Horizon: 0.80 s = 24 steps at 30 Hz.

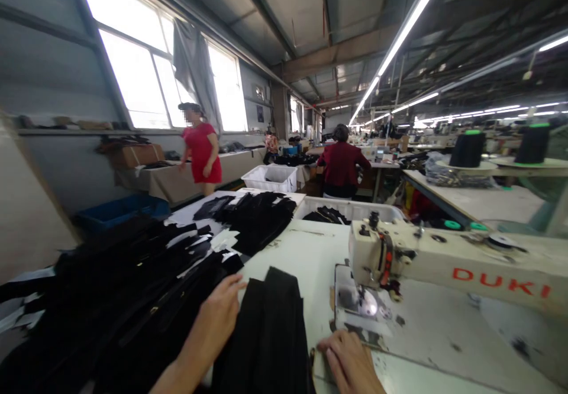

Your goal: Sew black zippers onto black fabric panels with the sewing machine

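My left hand (216, 317) lies open with fingers stretched along the left edge of a folded black fabric piece (270, 335) on the sewing table. My right hand (350, 361) rests flat, fingers together, at the fabric's right edge, just in front of the needle plate (357, 302) of a white sewing machine (444, 258) marked in red letters. The fabric lies between both hands, its far end pointing away from me.
Heaps of black cut pieces (133, 287) cover the table to my left. White bins (271, 177) stand beyond. A person in a red dress (202, 151) walks by the window; another in dark red (341, 166) sits ahead. Thread cones (468, 148) stand at right.
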Motion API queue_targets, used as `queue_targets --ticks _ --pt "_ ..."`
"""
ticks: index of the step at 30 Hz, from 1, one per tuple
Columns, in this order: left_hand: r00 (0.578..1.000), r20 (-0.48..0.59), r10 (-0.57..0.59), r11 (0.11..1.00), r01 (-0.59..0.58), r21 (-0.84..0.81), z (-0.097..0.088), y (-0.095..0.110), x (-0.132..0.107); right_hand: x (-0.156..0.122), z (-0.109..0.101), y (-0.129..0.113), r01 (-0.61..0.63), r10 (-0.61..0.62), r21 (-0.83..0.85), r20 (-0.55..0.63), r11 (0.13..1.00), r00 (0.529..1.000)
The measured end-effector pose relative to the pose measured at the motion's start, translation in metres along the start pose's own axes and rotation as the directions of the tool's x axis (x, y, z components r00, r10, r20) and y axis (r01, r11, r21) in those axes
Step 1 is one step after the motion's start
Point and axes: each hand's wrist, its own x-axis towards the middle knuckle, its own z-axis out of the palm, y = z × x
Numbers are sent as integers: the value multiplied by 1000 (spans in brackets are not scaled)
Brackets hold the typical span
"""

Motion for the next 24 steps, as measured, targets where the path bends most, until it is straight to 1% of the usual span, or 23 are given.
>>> queue_targets --ticks 1,2,3,4,5,7,8,9,10,12,14,15,17,19,21,24 --pt "1000 20 11 999 -10 -35 8 4 3 0 -9 -5 -11 8 63 43 998 999" --pt "997 59 48 996 -43 -76 16 10 6 -1 -18 -10 -23 13 108 97 994 995" --pt "987 115 117 987 -102 -123 24 17 10 0 -26 -16 -38 16 141 159 989 987" --pt "960 180 212 967 -180 -178 33 24 15 0 -33 -22 -69 32 162 216 984 976" --pt "916 244 320 935 -264 -236 41 31 21 1 -40 -28 -96 43 181 281 979 959" --pt "796 334 506 852 -400 -338 56 41 34 3 -48 -39 -146 64 189 380 971 923" --pt "740 357 570 813 -444 -377 62 45 40 4 -50 -43 -148 66 173 406 974 912" --pt "695 371 616 781 -475 -406 67 47 47 7 -50 -47 -132 61 144 416 981 907" --pt "662 378 647 756 -496 -427 71 48 53 10 -48 -49 -103 49 110 415 989 908" --pt "622 378 686 723 -522 -453 74 49 63 17 -43 -49 -32 9 47 415 998 910" --pt "609 372 701 708 -530 -466 73 47 69 26 -38 -45 36 -42 22 432 999 901" --pt "611 369 700 708 -527 -471 71 46 70 30 -37 -42 69 -73 26 445 997 892" --pt "630 369 683 721 -501 -479 64 44 70 36 -42 -35 134 -138 43 469 990 872" --pt "658 377 652 743 -452 -494 54 43 67 41 -54 -31 158 -171 67 473 985 864" --pt "678 396 619 759 -389 -522 43 44 63 44 -71 -30 144 -171 94 454 985 875" --pt "699 427 574 771 -285 -570 31 52 60 50 -95 -34 141 -198 162 425 977 883"
